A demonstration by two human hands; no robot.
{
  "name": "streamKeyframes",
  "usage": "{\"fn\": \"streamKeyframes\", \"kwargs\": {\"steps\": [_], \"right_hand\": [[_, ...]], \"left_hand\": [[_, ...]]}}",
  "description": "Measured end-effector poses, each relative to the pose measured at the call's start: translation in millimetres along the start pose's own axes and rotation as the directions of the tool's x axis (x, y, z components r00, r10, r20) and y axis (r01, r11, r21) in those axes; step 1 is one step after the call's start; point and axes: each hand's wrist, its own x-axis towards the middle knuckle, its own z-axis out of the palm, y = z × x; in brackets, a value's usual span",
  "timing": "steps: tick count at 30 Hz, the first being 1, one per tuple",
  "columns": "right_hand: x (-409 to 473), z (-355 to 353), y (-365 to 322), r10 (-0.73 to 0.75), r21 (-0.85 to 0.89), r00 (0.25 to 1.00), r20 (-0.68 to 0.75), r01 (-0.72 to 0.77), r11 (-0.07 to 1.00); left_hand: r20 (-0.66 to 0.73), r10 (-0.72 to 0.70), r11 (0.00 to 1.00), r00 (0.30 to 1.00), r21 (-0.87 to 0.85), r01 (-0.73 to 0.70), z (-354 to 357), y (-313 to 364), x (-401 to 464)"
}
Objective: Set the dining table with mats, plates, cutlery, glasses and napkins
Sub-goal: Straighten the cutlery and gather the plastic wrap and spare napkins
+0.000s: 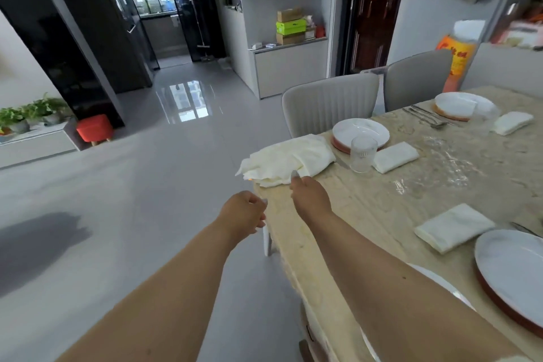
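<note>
Napkins (286, 163) pile reached for by right hand (310, 197), fingers hidden, can't tell | left hand (245, 214) loosely curled, nothing held | next: 1 napkin to be pinched off

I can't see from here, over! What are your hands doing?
Right hand touching loose white cloth at table corner. Left hand loosely curled, holding nothing. Glass beside cloth.

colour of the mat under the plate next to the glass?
Reddish-orange mat, showing as a rim under the white plate; head view.
</note>
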Motion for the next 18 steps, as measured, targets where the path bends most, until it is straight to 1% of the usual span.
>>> {"fn": "streamKeyframes", "kwargs": {"steps": [3,7,10,13,18], "right_hand": [[28.2,17.8,-14.8,0.011,0.041,1.0,-0.024,-0.01,0.999],[62.5,36.4,-34.1,0.084,0.162,0.993,-0.08,-0.07,0.984],[95.2,56.4,-51.1,0.144,0.253,0.981,-0.132,-0.107,0.961],[130.9,83.1,-70.4,0.191,0.273,0.961,-0.2,-0.133,0.953],[190.2,125.6,-99.6,0.284,0.334,0.901,-0.33,-0.17,0.927]], "left_hand": [[0.061,0.022,1.0,0.998,0.006,-0.023,-21.2,4.7,39.9],[0.149,0.037,0.999,0.988,-0.015,-0.035,-47.7,5.2,92.8],[0.203,0.079,0.997,0.976,-0.011,-0.078,-69.7,8.9,140.6],[0.27,0.13,0.991,0.954,0.006,-0.137,-93.4,12.3,194.6],[0.393,0.208,0.963,0.895,0.078,-0.258,-133.7,28.5,284.8]]}}
